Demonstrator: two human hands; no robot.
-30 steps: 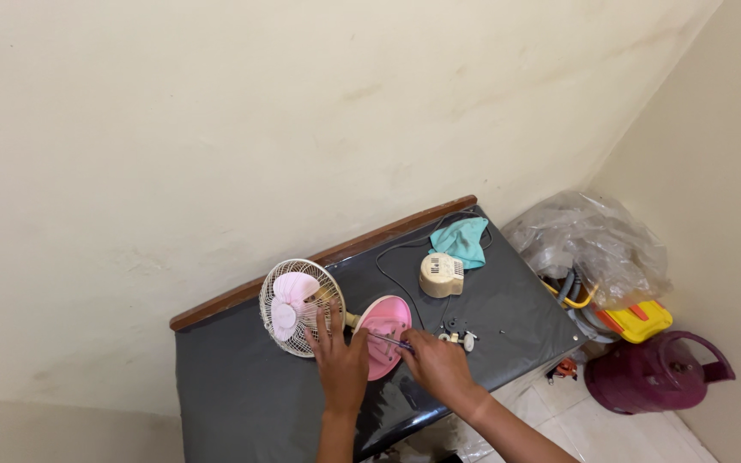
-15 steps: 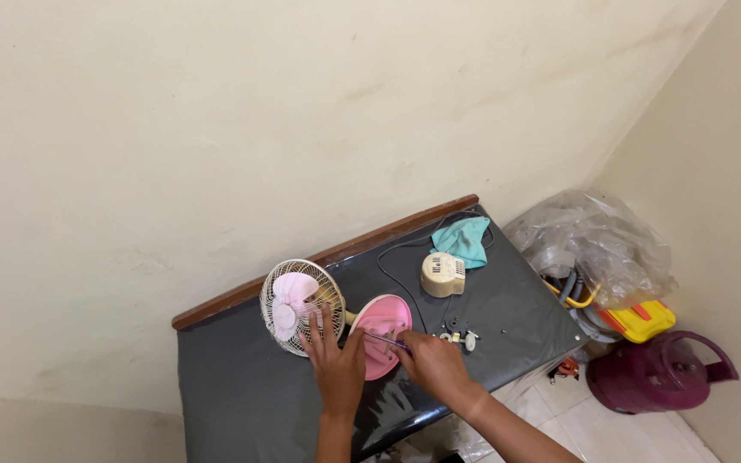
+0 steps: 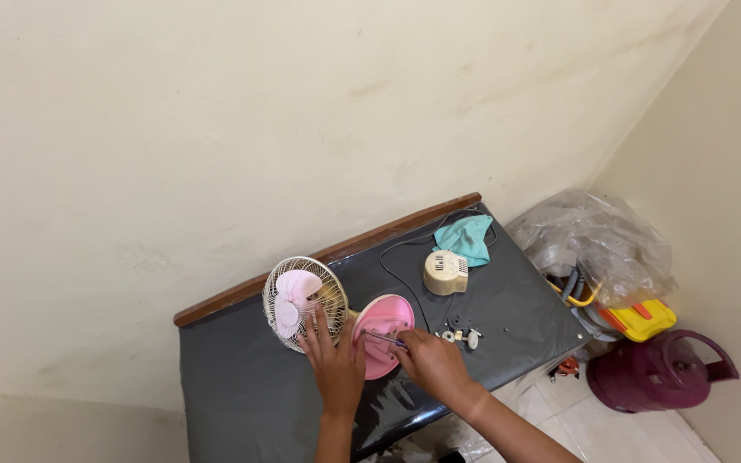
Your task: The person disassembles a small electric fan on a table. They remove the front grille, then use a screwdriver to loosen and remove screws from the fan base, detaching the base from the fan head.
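A small fan lies on its side on a dark table [image 3: 242,394]: white wire cage [image 3: 302,302] with pink blades, and a round pink base [image 3: 382,330] turned up. My left hand [image 3: 334,360] lies flat against the fan between cage and base, fingers spread. My right hand [image 3: 429,362] grips a thin screwdriver [image 3: 385,339] whose tip rests on the pink base. Small loose screws and parts [image 3: 460,333] lie just right of my right hand.
A cream plastic motor cover [image 3: 445,272], a teal cloth [image 3: 466,237] and a black cord [image 3: 400,276] lie at the table's back right. Beside the table on the floor stand a clear plastic bag [image 3: 593,244], a yellow box [image 3: 642,320] and a maroon jug [image 3: 658,372].
My left hand's fingers have shifted slightly up toward the cage. The view has drifted a little; my right hand stays on the screwdriver at the base.
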